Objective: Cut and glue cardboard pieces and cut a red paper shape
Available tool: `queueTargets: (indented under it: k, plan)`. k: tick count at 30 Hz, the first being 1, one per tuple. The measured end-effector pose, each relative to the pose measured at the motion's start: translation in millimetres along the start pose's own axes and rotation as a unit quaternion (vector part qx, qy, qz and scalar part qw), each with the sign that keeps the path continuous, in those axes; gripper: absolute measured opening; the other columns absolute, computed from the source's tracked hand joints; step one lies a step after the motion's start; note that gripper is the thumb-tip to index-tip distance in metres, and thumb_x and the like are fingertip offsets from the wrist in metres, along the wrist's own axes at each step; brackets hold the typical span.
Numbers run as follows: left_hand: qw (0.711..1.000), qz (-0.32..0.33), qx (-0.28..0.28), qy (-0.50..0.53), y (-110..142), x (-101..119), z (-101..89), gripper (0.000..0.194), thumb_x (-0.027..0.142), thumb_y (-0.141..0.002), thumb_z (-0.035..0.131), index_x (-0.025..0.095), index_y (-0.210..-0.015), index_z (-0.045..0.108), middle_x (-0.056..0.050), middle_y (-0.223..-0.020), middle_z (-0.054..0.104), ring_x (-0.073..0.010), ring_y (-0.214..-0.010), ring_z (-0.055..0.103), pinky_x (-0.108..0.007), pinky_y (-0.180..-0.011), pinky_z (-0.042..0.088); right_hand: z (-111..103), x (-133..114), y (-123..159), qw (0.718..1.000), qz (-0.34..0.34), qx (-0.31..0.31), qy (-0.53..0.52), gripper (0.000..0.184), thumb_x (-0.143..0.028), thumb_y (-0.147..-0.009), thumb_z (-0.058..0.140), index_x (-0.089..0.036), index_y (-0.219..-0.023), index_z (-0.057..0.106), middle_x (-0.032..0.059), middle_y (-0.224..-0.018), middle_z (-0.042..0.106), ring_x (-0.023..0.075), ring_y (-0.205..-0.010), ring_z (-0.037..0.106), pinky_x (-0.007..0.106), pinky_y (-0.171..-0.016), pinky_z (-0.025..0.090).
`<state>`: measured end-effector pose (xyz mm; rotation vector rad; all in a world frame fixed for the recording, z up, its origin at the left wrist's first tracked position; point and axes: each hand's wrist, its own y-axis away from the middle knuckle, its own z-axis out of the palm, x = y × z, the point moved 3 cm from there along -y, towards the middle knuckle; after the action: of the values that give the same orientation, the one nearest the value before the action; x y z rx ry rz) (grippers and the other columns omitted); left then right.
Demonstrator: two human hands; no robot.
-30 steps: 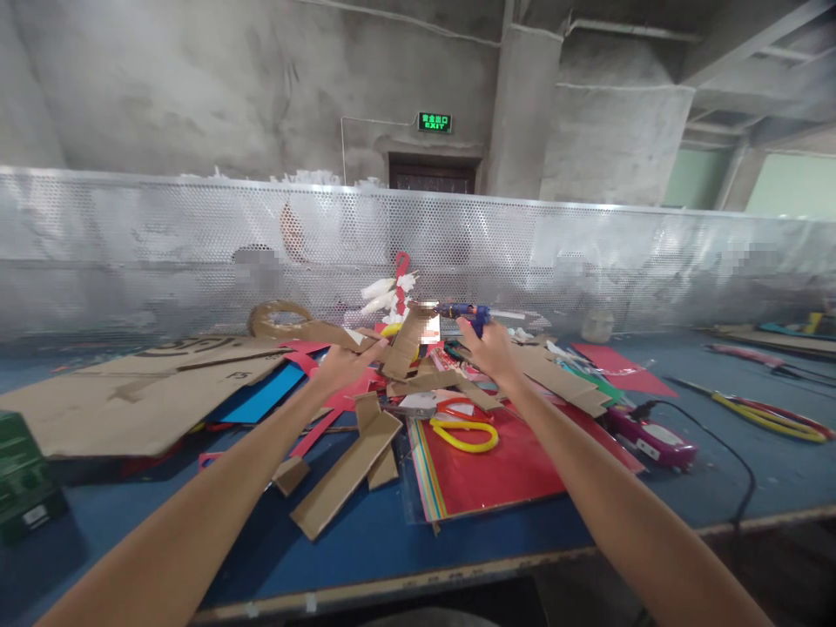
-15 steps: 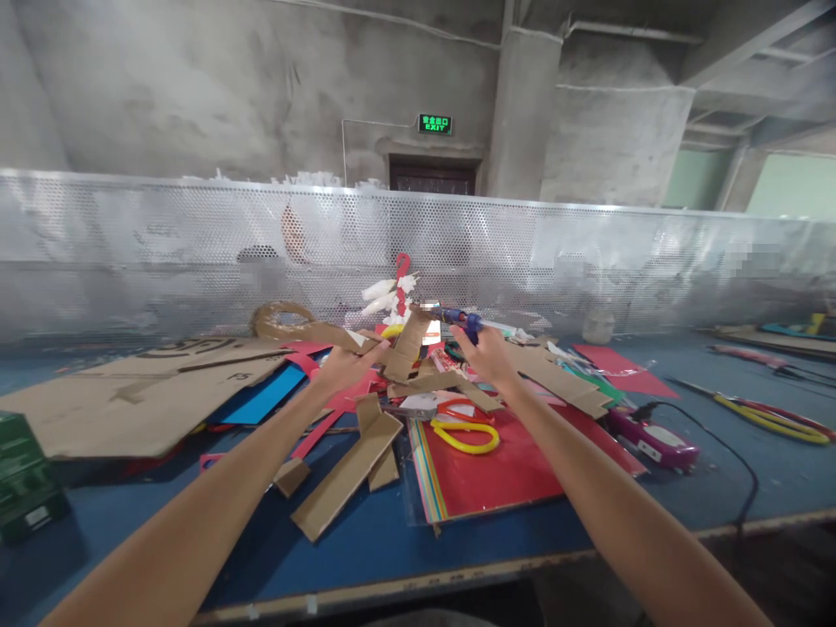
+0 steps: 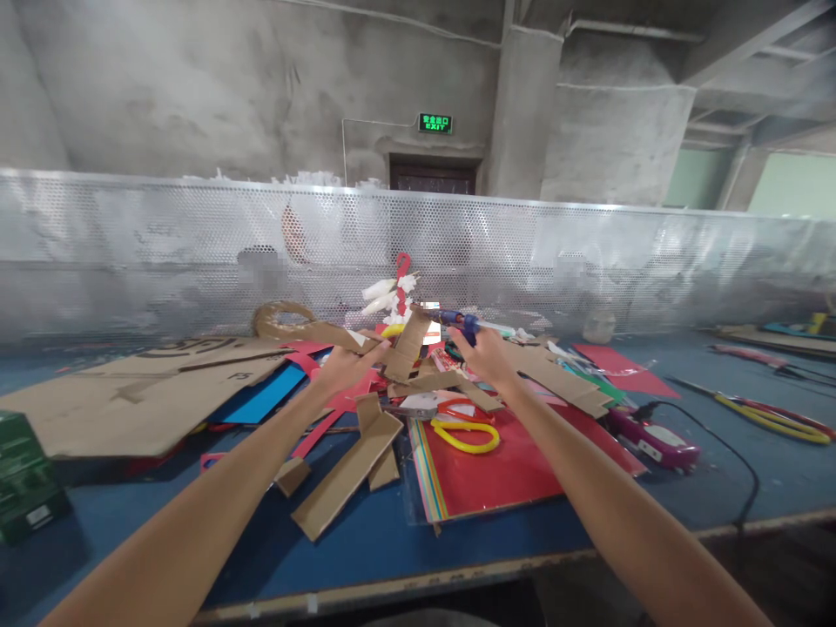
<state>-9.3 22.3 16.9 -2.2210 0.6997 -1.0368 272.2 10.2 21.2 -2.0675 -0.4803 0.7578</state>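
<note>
My left hand [image 3: 345, 364] is closed on a brown cardboard piece [image 3: 406, 344] that stands tilted above the pile at the table's middle. My right hand [image 3: 484, 355] grips a blue glue gun [image 3: 458, 322], its nozzle pointing left and touching or nearly touching the top of that cardboard piece. Both arms reach far forward over the blue table [image 3: 392, 540].
Yellow-handled scissors [image 3: 465, 434] lie on red paper sheets [image 3: 509, 466] below my hands. Folded cardboard strips [image 3: 346, 475] and a big cardboard sheet [image 3: 144, 392] lie left. A purple tool [image 3: 653, 440] with a black cable lies right. A perforated metal screen [image 3: 588, 252] runs behind.
The glue gun has moved a little left toward the top of the cardboard piece. My left hand has kept its place.
</note>
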Motion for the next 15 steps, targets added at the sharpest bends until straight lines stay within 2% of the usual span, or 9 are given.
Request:
queueTargets:
  k: [4, 10, 15]
  plan:
    - [1.000, 0.004, 0.002, 0.001, 0.2, 2.6, -0.8, 0.042, 0.063, -0.088, 0.057, 0.024, -0.090, 0.071, -0.004, -0.093, 0.076, -0.0245, -0.092, 0.071, -0.037, -0.092, 0.056, 0.0, 1.1, -0.4, 1.000, -0.001, 0.014, 0.003, 0.048, -0.056, -0.099, 0.048, -0.016, -0.102, 0.074, 0.0109, -0.091, 0.074, 0.0281, -0.089, 0.068, 0.032, -0.076, 0.045]
    - [1.000, 0.005, -0.001, -0.012, -0.3, -1.4, -0.6, 0.043, 0.064, -0.089, 0.054, 0.025, -0.090, 0.071, -0.004, -0.096, 0.076, -0.0250, -0.094, 0.071, -0.038, -0.095, 0.055, -3.8, 1.0, -1.9, 1.000, 0.001, 0.025, 0.001, 0.050, -0.058, -0.099, 0.047, -0.017, -0.101, 0.076, 0.0114, -0.086, 0.075, 0.0295, -0.089, 0.069, 0.034, -0.079, 0.047]
    - [1.000, 0.012, 0.002, -0.005, -0.6, -1.2, -0.4, 0.042, 0.064, -0.088, 0.056, 0.025, -0.091, 0.071, -0.004, -0.098, 0.077, -0.0244, -0.095, 0.071, -0.037, -0.096, 0.055, -4.7, 1.3, -3.2, 0.999, 0.002, 0.035, -0.006, 0.049, -0.057, -0.100, 0.046, -0.018, -0.098, 0.076, 0.0122, -0.090, 0.076, 0.0308, -0.092, 0.070, 0.035, -0.081, 0.048]
